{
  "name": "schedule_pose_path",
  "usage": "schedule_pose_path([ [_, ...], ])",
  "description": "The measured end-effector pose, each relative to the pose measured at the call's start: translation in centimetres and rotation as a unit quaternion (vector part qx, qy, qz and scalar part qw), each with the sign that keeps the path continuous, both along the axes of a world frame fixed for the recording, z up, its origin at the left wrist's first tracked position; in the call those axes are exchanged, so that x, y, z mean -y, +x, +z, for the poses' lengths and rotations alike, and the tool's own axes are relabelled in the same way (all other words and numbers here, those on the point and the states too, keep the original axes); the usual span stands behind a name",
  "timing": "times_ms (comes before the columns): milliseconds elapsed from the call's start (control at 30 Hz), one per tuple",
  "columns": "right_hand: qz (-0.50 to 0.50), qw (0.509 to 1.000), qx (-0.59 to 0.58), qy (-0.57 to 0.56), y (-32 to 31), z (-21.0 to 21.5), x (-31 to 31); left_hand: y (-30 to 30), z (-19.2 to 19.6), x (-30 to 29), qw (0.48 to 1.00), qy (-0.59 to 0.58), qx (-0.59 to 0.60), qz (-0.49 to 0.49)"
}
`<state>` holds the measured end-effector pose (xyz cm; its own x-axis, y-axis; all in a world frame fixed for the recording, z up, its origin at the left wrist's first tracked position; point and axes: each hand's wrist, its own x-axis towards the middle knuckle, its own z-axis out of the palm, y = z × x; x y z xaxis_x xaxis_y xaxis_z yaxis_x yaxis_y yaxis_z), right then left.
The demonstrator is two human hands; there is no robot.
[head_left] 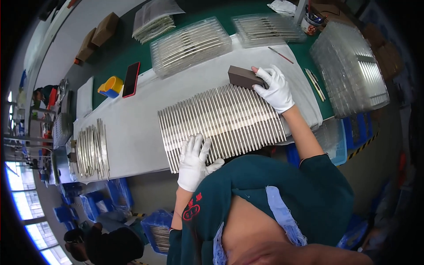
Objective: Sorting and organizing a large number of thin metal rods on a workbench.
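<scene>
A wide row of thin silvery metal rods (225,117) lies side by side on the white cloth in front of me. My left hand (194,161), in a white glove, rests on the near left end of the row with its fingers spread. At the far right end, my gloved right hand (276,88) grips a dark grey-brown rectangular block (243,78). The block sits against the far ends of the rods. One bare fingertip shows out of the right glove.
Clear plastic trays of rods (192,44) stand at the back, with a tall tray stack (353,70) at right. Loose rods (92,150) lie at left. A phone (131,79) and a yellow tape roll (112,85) lie beyond. Another person (106,243) is at lower left.
</scene>
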<state>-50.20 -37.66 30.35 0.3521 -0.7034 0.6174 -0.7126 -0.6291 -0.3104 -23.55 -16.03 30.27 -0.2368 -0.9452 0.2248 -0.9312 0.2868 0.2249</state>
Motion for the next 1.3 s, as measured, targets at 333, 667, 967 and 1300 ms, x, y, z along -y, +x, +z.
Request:
schedule_pose_path([
  [333, 0.0, 0.976, 0.115, 0.185, 0.6, -0.7, -0.3, 0.1, -0.3, 0.3, 1.0, 0.009, -0.006, 0.008],
  [667, -0.062, 0.862, 0.487, 0.128, -1.8, -1.4, 2.6, 1.8, 0.8, -0.5, 0.993, -0.048, -0.065, 0.082],
  [967, -0.096, 0.87, 0.465, 0.132, -0.7, -0.3, 1.7, 6.1, 0.7, -2.9, 0.983, -0.021, 0.019, 0.18],
  [1300, -0.079, 0.889, 0.436, 0.117, -1.1, -0.8, 2.0, 4.2, 0.8, -1.7, 0.994, 0.041, -0.013, 0.099],
])
